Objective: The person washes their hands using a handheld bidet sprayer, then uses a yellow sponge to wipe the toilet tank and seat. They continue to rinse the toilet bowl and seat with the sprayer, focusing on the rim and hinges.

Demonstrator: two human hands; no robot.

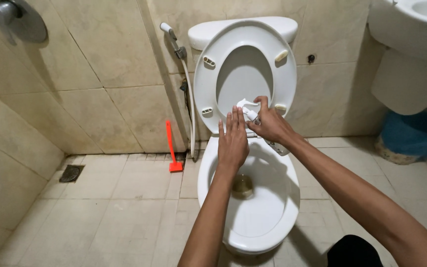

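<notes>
Left hand [233, 142] flat, right hand [271, 124] clenched

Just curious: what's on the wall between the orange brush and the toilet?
In the head view, a white hose hangs between the orange brush and the toilet, down from a sprayer.

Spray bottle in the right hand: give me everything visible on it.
The spray bottle is small, with a white trigger head pointing left and a pale body whose lower end sticks out below the wrist. It looks like plastic. The right hand wraps its middle, a finger on the trigger, tilting it over the open toilet bowl. The left hand, palm open, is beside the nozzle; contact cannot be told.
</notes>
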